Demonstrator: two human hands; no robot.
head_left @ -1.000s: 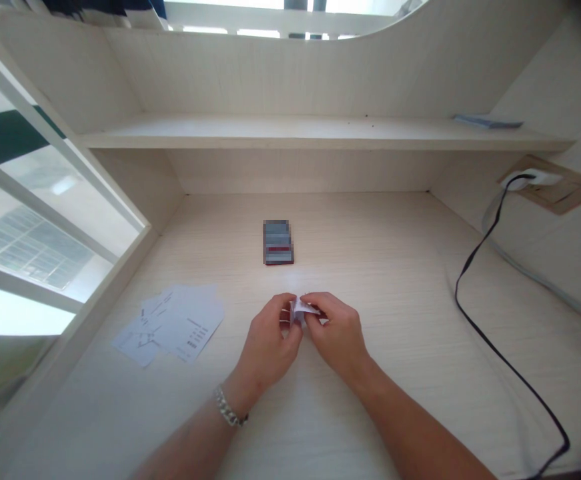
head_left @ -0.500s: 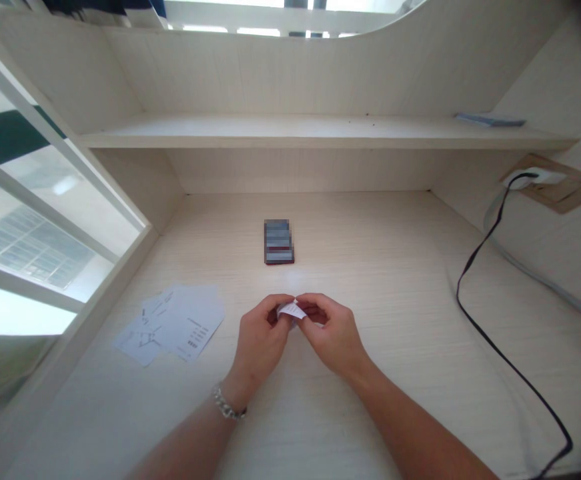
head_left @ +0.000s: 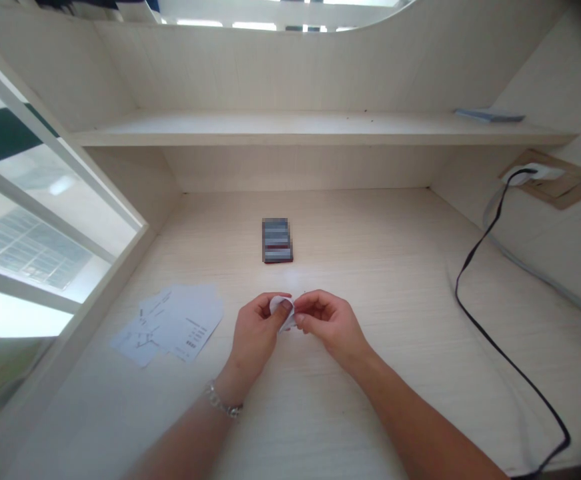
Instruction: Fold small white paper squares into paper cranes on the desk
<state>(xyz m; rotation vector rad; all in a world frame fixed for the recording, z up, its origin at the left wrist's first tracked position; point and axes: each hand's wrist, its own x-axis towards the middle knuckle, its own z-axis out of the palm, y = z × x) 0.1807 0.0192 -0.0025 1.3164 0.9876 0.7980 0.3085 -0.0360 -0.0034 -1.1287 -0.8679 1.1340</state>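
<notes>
Delicately, the left hand (head_left: 254, 335) and right hand (head_left: 330, 321) are together, with a small curled slip of white paper (head_left: 281, 308) between them above the pale wood-grain tabletop (head_left: 370, 233).

From where I stand, the left thumb and fingers seem to pinch the slip, while the right fingertips (head_left: 299, 319) touch its lower tip – whether they grip it, I cannot tell. It looks feather-light, soft and easily creased, so its edges, held between fingertip and thumb, seem the place to take it. Loose printed white paper sheets (head_left: 173, 323) lie near the left hand, a blurred dark rectangular stack (head_left: 277, 240) sits ahead, and a thin black cable (head_left: 470, 319) runs up to a white wall socket (head_left: 535, 173).
</notes>
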